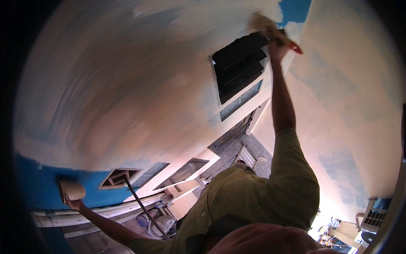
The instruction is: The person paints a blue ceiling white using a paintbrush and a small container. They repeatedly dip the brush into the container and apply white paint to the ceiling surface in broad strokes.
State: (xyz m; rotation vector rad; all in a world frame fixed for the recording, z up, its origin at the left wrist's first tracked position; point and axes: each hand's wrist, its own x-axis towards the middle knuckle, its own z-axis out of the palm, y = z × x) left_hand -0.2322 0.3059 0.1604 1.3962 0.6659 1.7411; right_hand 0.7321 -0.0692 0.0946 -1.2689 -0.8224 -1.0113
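My right hand [278, 47] is raised high and closed round a paintbrush [294, 47] with a red handle. Its bristle end is smeared by motion against the wall, close to a patch of bare blue. Far to the left, my left hand [75, 205] grips a pale, round paint container [72, 190]. Its mouth is dark and turned toward the blue part of the wall; what is inside cannot be made out. Streaky peach paint covers most of the wall [127, 93], with blue showing through.
Dark louvred slats fill a window opening [241, 63] beside my right arm. A small wood-framed vent [120, 178] and a long dark pole [144, 207] lie toward the left. Bags and tubs [163, 224] stand below. An appliance [374, 218] is at the lower right.
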